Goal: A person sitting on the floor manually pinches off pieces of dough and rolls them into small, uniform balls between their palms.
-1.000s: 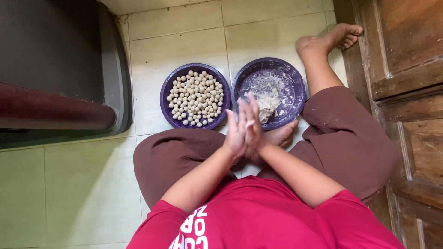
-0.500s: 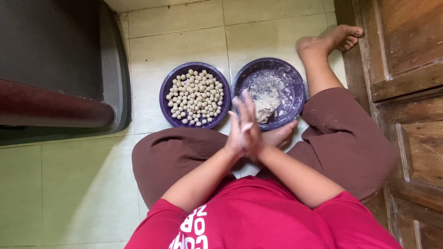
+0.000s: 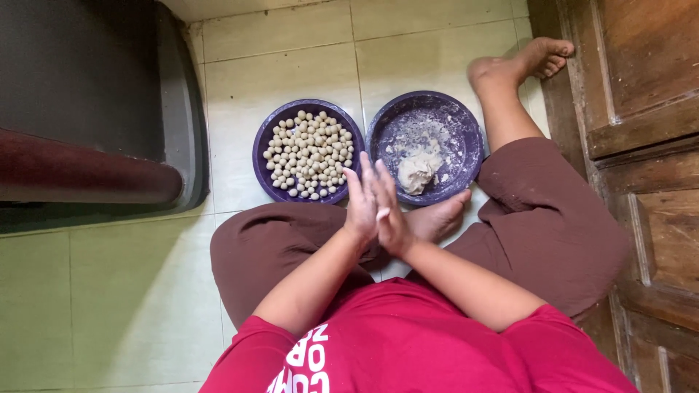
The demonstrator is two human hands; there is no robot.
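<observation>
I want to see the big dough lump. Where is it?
In the head view, the dough lump lies in the right purple bowl, beside the bowl of small balls.

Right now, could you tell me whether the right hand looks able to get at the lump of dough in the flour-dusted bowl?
Probably yes: the right hand is pressed against the left hand, just short of the bowl, with nothing between it and the dough lump.

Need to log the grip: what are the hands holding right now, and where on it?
A small piece of dough is pressed between the flat palms of the left hand and right hand; only its pale edge shows, above the lap.
</observation>
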